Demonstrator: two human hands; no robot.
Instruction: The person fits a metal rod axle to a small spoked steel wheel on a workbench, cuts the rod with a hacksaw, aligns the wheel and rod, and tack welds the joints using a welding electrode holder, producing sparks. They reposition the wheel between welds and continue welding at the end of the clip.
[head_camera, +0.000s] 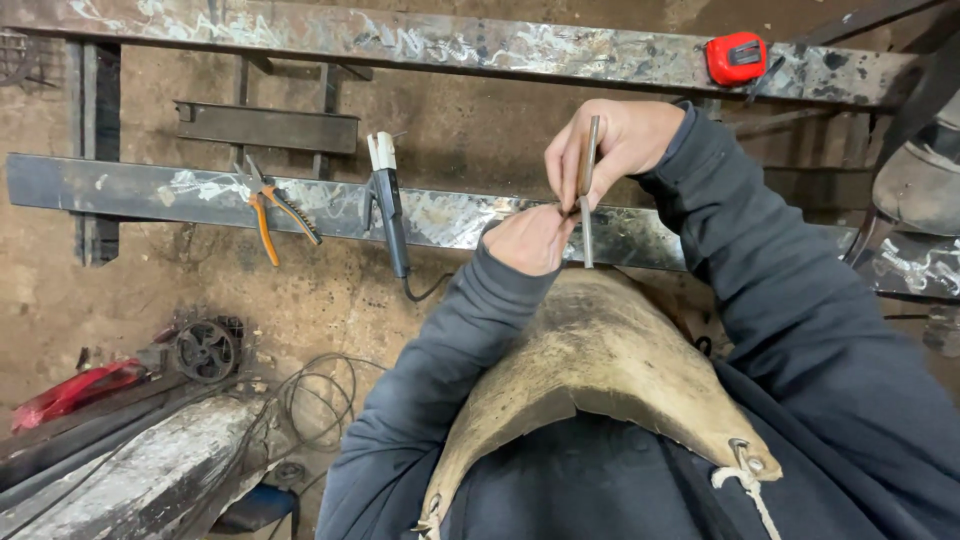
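Observation:
My right hand (610, 140) is raised above the steel frame and grips a thin grey welding rod (588, 220) that hangs upright. My left hand (528, 238) is closed just below it, its fingertips pinching the rod near the middle. Both hands hover over the nearer flat steel bar (140, 190). A worn leather apron (600, 350) covers my chest under my dark blue sleeves. An electrode holder (388, 205) with its black cable lies across that bar, to the left of my hands.
Orange-handled pliers (275, 215) rest on the nearer bar. A red tape measure (736, 58) sits on the far steel bar (450, 45). Cables, a small pulley wheel (205, 350), a red object (75, 392) and steel lengths lie on the dirt floor at lower left.

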